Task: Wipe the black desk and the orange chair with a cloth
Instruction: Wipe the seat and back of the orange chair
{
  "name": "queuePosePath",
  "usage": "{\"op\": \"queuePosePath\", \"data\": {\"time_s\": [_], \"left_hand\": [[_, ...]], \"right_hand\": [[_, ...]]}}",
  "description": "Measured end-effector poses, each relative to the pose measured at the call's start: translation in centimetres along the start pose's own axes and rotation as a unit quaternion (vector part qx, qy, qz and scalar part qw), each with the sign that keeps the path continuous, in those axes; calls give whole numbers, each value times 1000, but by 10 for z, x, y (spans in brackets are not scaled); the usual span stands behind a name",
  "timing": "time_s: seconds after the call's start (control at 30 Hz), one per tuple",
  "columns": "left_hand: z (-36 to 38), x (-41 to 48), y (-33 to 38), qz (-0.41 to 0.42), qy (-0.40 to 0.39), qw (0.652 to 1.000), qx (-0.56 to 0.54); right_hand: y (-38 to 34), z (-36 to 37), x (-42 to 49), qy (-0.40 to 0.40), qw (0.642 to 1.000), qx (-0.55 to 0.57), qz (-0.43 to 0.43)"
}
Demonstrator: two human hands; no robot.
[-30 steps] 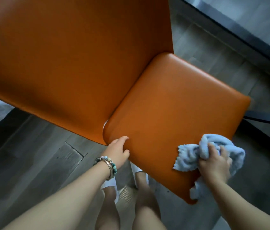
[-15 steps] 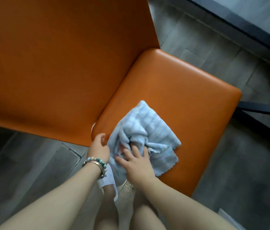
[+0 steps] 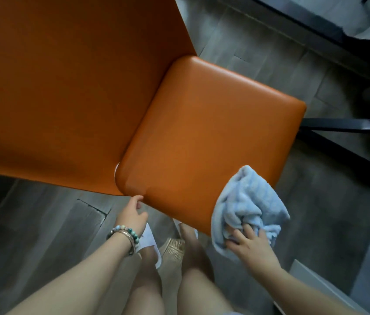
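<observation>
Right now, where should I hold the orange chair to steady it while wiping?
Probably grip the orange chair by its seat's rounded near corner beside the backrest, from your side; that edge is bare, by the left hand, clear of the cloth.

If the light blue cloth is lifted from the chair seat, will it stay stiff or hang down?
Probably hang down: the cloth bunches in soft folds under the right hand and drapes over the edge of the chair seat. It likely feels light; one hand holds it. Its fluffy pile should not slip easily.
</observation>
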State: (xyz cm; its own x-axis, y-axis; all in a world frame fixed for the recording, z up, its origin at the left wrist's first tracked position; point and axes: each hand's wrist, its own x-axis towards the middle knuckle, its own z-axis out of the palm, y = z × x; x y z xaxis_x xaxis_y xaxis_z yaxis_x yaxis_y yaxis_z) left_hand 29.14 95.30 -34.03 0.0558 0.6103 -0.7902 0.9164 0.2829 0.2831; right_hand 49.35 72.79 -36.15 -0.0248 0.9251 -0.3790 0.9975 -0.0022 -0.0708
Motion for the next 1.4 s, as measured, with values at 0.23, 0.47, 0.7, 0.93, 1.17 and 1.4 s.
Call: {"op": "queuePosePath", "data": {"time_s": [0.23, 0.47, 0.7, 0.93, 1.17, 1.4], "left_hand": [[7, -28, 25, 39, -31, 998, 42], [-28, -61, 65, 87, 2, 996, 18], [-98, -110, 97, 193, 109, 974, -41], [-180, -154, 85, 315, 285, 905, -35], [-270, -154, 39, 233, 504, 828, -85], [-292, -120, 19, 207, 242, 901, -293]], "right_hand": [[34, -32, -17, -161, 973, 62, 155], [66, -105, 19, -73, 839, 333, 424], [32, -208, 73, 86, 810, 507, 282], [-31, -304, 112, 179, 775, 595, 120], [-131, -375, 154, 202, 746, 635, -16], [-215, -313, 212, 85, 811, 571, 93]]}}
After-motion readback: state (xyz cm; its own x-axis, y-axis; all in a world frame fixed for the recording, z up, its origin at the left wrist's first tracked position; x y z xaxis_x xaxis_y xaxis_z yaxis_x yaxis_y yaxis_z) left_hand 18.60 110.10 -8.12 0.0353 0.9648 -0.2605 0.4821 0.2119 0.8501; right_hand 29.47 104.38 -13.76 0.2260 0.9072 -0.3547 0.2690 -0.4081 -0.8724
